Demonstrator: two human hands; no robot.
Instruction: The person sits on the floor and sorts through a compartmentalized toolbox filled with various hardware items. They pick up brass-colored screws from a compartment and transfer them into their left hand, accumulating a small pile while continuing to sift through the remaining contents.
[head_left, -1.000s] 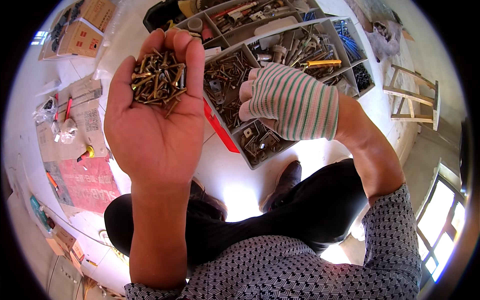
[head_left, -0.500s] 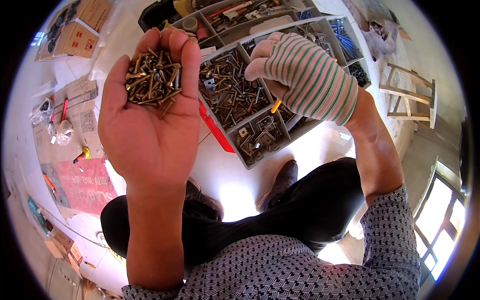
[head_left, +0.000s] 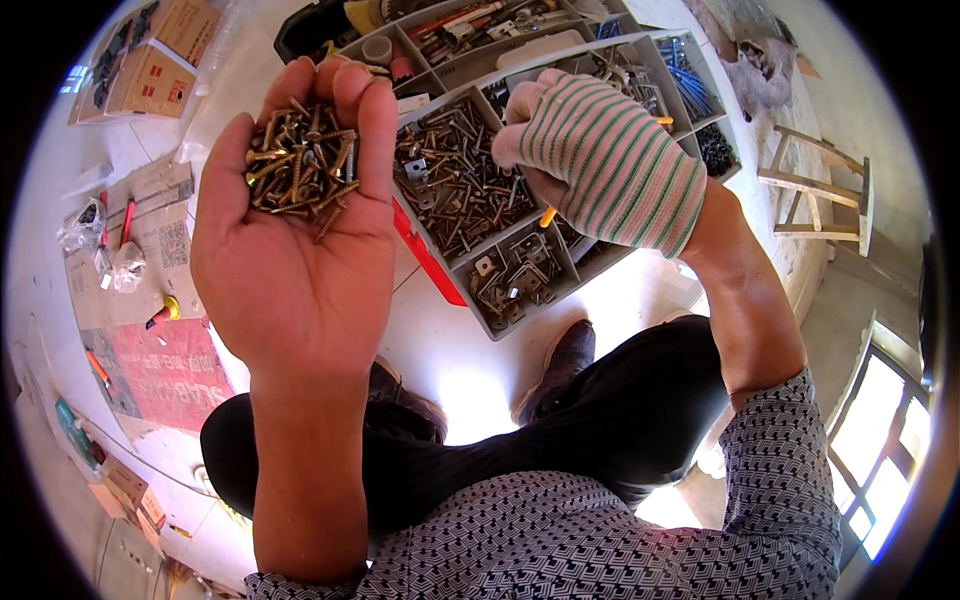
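Observation:
My left hand (head_left: 300, 270) is bare, palm up and cupped around a heap of brass-coloured screws (head_left: 305, 165). Over the grey compartment box (head_left: 482, 317) is my right hand (head_left: 615, 165), in a white knit glove with green and pink stripes. Its fingers are curled together, and whatever they may hold is hidden. Loose screws (head_left: 460, 205) fill the large compartment between my hands. Small metal brackets (head_left: 520, 275) lie in the compartment nearest me. An orange rod-like piece (head_left: 547, 216) shows just under the gloved hand.
Blue plastic-looking pieces (head_left: 685, 75) sit in the box's far right compartment. A wooden stool (head_left: 820, 190) stands at the right. On the left floor are a flattened cardboard sheet (head_left: 170, 370) and a cardboard carton (head_left: 155, 85). My shoes (head_left: 560, 365) are below the box.
My left hand, with the screws, has shifted slightly left. The gloved right hand has moved very slightly down and turned a little over the box.

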